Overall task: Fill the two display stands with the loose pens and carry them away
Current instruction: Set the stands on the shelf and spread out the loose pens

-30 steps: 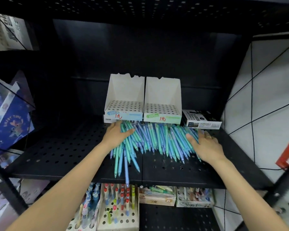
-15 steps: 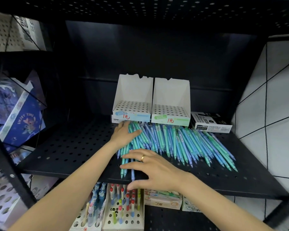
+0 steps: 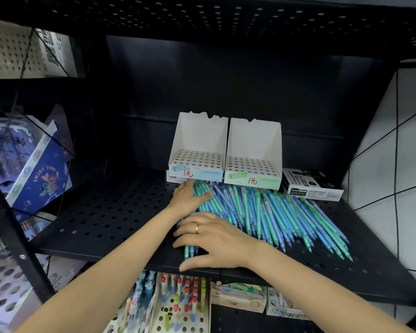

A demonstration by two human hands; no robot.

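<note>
The fingers of both hands lie straight and flat on the pens, gripping nothing. The left hand (image 3: 190,198) presses on the far left edge of the pile, just in front of the stands; the right hand (image 3: 214,239) reaches across and covers the near left end, its fingertips pointing left over the tips of a few pens that jut toward the shelf's front edge.

The loose pens (image 3: 274,217), blue and green, lie fanned across the black shelf (image 3: 101,217), spreading from the hands out to the right. Both display stands (image 3: 226,162) sit side by side at the far edge of the pile, touching each other, with every hole in view still bare. A black-and-white box (image 3: 310,186) lies just right of them.

This looks like the gathering step: the two hands are squaring up the left part of the pile, and no pen has been placed. The next move likely calls for curling the fingers round a small bunch, lifting it clear, and feeding pens one by one into the holes.
</note>
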